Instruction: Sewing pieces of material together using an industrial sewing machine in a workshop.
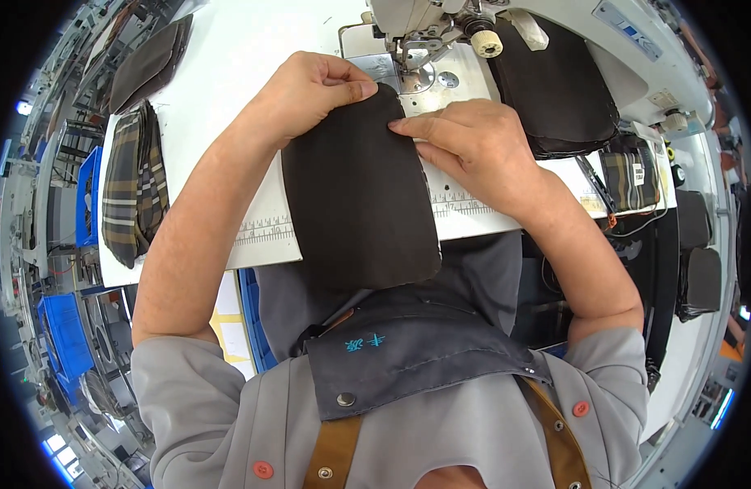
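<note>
A dark brown fabric panel (pixel 359 196) with rounded corners lies on the white sewing table, its near end hanging over the front edge toward my lap. My left hand (pixel 322 90) pinches the panel's far left corner, thumb on top and the other fingers curled. On the right side, my right hand (pixel 477 151) touches the panel's edge with an outstretched index fingertip; its thumb sits apart, lower along that edge. Just beyond the panel's far end are the needle and presser foot of the sewing machine (pixel 404 61).
Dark panels (pixel 555 90) are stacked right of the needle area. Plaid fabric pieces (pixel 131 187) lie at the table's left edge, with more plaid (pixel 632 175) at the right beside dark-handled tweezers (pixel 595 181). Another dark stack (pixel 151 61) sits far left. Blue bins (pixel 66 334) stand beyond the table.
</note>
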Motion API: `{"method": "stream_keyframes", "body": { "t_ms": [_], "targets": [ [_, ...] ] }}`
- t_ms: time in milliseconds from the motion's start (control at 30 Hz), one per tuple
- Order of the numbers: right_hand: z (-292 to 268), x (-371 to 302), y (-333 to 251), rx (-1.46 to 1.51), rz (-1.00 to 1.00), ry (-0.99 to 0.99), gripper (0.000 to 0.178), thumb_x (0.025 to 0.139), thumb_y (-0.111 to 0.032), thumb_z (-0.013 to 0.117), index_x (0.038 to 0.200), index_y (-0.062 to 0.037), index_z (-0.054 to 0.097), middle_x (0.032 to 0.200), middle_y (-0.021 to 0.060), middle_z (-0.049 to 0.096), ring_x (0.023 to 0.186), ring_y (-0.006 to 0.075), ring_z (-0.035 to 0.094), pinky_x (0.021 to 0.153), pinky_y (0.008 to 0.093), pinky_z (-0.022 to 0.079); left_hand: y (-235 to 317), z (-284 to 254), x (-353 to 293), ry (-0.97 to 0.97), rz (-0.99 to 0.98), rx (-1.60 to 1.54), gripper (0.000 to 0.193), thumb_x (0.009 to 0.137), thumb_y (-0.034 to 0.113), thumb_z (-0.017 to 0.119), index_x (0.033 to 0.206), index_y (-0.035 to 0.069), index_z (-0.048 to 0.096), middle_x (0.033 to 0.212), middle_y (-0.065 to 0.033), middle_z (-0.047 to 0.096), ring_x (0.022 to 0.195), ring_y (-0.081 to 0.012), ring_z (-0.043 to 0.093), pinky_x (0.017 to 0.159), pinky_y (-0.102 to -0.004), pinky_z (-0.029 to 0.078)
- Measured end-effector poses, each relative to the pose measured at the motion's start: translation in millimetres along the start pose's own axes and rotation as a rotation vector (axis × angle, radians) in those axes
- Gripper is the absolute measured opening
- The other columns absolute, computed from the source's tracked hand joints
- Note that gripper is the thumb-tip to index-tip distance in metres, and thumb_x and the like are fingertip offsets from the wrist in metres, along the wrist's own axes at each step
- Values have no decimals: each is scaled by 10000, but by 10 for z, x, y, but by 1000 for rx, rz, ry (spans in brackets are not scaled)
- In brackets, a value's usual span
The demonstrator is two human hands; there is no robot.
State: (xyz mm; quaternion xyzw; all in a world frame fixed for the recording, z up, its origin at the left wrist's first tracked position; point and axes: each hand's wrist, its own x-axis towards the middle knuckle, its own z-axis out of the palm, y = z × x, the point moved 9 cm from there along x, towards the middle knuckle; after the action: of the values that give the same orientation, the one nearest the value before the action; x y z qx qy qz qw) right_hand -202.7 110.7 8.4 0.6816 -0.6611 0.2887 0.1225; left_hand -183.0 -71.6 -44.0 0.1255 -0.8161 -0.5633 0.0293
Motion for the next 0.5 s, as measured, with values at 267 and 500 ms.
{"method": "stream_keyframes", "body": {
  "t_ms": [267,500],
  "targets": [
    [228,71,287,-189,-84,-19,224,823,-116,677,1021,-115,781,985,17,743,861,223,723,682,361,583,-108,-54,402,220,90,404,214,834,282,842,943,98,825,837,-77,775,792,-168,720,782,-336,576],
    [251,55,390,-212,-19,-6,232,825,-111,660,1021,-106,783,1061,22,757,897,227,736,689,366,584,-44,-72,457,272,82,424,204,825,276,841,907,90,816,802,-43,755,775,-154,696,746,-328,560]
  ]
}}
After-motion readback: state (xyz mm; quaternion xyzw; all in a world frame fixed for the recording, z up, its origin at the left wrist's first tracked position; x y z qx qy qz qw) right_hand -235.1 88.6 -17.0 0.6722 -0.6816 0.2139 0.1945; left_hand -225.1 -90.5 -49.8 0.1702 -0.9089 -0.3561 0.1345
